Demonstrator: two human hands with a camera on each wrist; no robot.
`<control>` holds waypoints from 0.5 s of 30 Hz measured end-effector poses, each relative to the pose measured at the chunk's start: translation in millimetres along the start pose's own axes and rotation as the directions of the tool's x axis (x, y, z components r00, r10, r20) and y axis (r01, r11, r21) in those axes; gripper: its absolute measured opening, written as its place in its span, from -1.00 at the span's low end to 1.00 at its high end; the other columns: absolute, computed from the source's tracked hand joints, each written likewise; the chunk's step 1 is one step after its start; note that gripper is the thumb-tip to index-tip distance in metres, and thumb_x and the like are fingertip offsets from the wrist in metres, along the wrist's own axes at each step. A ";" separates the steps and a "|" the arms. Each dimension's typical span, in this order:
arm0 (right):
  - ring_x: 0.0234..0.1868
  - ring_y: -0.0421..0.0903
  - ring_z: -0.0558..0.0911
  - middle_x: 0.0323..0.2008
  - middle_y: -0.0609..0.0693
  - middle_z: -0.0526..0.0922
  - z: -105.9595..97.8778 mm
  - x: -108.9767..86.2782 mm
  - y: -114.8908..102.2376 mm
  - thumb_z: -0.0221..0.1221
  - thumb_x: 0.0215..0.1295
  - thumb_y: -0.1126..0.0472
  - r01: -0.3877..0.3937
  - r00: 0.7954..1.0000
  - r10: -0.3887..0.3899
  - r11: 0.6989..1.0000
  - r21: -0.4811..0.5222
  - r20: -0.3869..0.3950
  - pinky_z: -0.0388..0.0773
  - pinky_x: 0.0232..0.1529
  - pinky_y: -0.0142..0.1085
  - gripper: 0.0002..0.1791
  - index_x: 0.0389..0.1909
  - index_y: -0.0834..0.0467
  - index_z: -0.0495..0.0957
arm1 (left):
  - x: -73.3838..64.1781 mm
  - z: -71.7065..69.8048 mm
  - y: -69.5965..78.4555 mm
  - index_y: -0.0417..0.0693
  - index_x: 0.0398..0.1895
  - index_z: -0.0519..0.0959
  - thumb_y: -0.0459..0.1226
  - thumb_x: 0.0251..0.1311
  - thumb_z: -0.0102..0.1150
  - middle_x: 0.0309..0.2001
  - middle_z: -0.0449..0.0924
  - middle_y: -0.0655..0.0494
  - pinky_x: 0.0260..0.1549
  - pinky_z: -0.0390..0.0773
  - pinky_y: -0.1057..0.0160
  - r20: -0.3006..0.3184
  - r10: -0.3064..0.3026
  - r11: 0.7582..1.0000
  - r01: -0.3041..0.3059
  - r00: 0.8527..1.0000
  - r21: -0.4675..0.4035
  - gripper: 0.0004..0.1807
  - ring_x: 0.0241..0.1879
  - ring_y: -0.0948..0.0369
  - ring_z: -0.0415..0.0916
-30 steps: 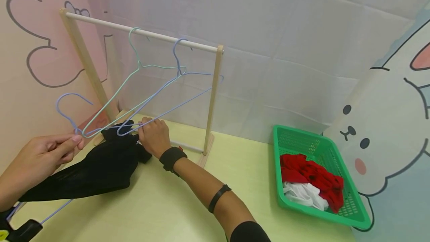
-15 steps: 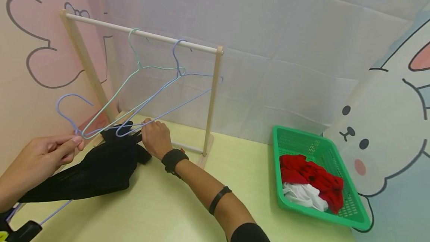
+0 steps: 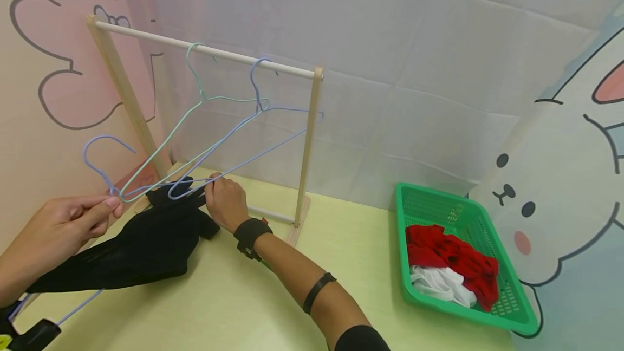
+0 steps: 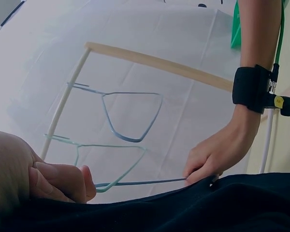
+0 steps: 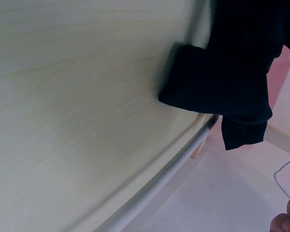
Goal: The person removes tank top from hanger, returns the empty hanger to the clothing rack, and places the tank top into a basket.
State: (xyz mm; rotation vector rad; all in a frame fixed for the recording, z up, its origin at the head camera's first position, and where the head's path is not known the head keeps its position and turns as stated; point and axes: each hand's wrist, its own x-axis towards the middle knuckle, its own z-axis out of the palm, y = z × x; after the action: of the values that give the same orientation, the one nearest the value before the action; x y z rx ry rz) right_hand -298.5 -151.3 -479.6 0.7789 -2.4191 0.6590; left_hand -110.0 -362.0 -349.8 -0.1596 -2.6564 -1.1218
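In the head view my left hand [image 3: 65,234] pinches a blue wire hanger [image 3: 99,164] between thumb and finger, just under its hook. A black garment [image 3: 141,242] drapes around this hanger, and the hanger's lower left part sticks out below the cloth. My right hand [image 3: 226,199] grips the garment's edge at the far end of the hanger's arm; its fingertips are partly hidden. The left wrist view shows the right hand [image 4: 222,152] with cloth and hanger arm meeting at its fingers. A black sleeve [image 5: 208,87] hangs down in the right wrist view.
A wooden rack [image 3: 307,145] stands at the back. From its white rod [image 3: 146,33] hang a green hanger [image 3: 168,137] and another blue hanger [image 3: 255,88], which overlap the hands' area in view. To the right, a green basket [image 3: 517,286] holds red cloth [image 3: 453,256] and white cloth [image 3: 441,283].
My right hand has shifted slightly to the right, and the garment's edge is drawn out with it. The left hand keeps its pinch on the hanger almost without moving.
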 end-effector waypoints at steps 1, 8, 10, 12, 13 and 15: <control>-0.48 -0.13 0.64 -0.46 -0.07 0.70 0.1 0.0 -0.5 -0.02 0.65 0.18 -0.009 1.000 0.009 1.000 0.009 0.001 0.45 -0.48 -0.38 -0.69 -0.05 0.11 0.72 | -0.2 0.0 0.2 0.05 -0.38 0.61 -0.21 0.65 0.09 -0.66 0.16 0.17 -0.72 0.10 0.21 0.001 -0.001 1.000 0.001 1.000 -0.002 -0.69 -0.72 0.25 0.10; -0.53 -0.20 0.52 -0.54 -0.11 0.56 -1.9 -1.2 -4.3 -0.05 0.66 0.16 -0.079 0.996 0.076 0.992 0.095 0.037 0.34 -0.50 -0.41 -0.70 -0.10 0.07 0.68 | -1.6 -0.2 -0.3 0.06 -0.34 0.62 -0.21 0.65 0.09 -0.66 0.19 0.17 -0.73 0.12 0.20 0.007 -0.007 1.000 0.007 1.000 -0.016 -0.72 -0.74 0.25 0.12; -0.55 -0.22 0.46 -0.57 -0.13 0.47 -3.1 -2.2 -5.7 -0.05 0.65 0.15 -0.110 0.993 0.104 0.985 0.135 0.052 0.28 -0.50 -0.42 -0.72 -0.16 0.06 0.65 | -2.0 -0.1 -0.8 0.07 -0.33 0.63 -0.22 0.64 0.10 -0.65 0.22 0.18 -0.74 0.13 0.19 0.012 -0.011 1.000 0.011 1.000 -0.020 -0.73 -0.74 0.24 0.14; -0.57 -0.23 0.40 -0.59 -0.15 0.39 -4.6 -4.0 -7.1 -0.05 0.65 0.13 -0.150 0.987 0.138 0.972 0.179 0.081 0.23 -0.50 -0.43 -0.72 -0.26 0.07 0.58 | -2.4 0.3 -1.4 0.08 -0.33 0.63 -0.22 0.64 0.10 -0.65 0.25 0.18 -0.74 0.15 0.19 0.018 -0.009 1.000 0.009 1.000 -0.024 -0.74 -0.74 0.24 0.16; -0.57 -0.23 0.38 -0.59 -0.15 0.35 -5.2 -4.8 -7.8 -0.05 0.65 0.12 -0.169 0.984 0.153 0.965 0.199 0.096 0.21 -0.50 -0.43 -0.71 -0.31 0.07 0.53 | -2.5 0.7 -1.7 0.08 -0.33 0.63 -0.23 0.64 0.10 -0.65 0.25 0.19 -0.74 0.15 0.19 0.018 -0.004 1.000 0.005 1.000 -0.023 -0.74 -0.73 0.24 0.16; -0.57 -0.22 0.36 -0.59 -0.16 0.31 -5.9 -6.4 -9.1 -0.05 0.66 0.11 -0.207 0.975 0.181 0.949 0.239 0.125 0.20 -0.50 -0.43 -0.68 -0.39 0.05 0.43 | -2.8 1.1 -2.2 0.09 -0.33 0.63 -0.23 0.64 0.10 -0.64 0.26 0.19 -0.74 0.15 0.19 0.017 -0.001 1.000 0.001 1.000 -0.022 -0.74 -0.73 0.25 0.16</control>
State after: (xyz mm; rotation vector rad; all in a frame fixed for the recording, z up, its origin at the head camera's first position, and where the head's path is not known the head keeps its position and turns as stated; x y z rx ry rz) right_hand -286.4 -152.0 -476.4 0.6905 -2.5591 1.0430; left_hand -108.0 -362.8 -352.8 -0.1729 -2.6606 -1.1548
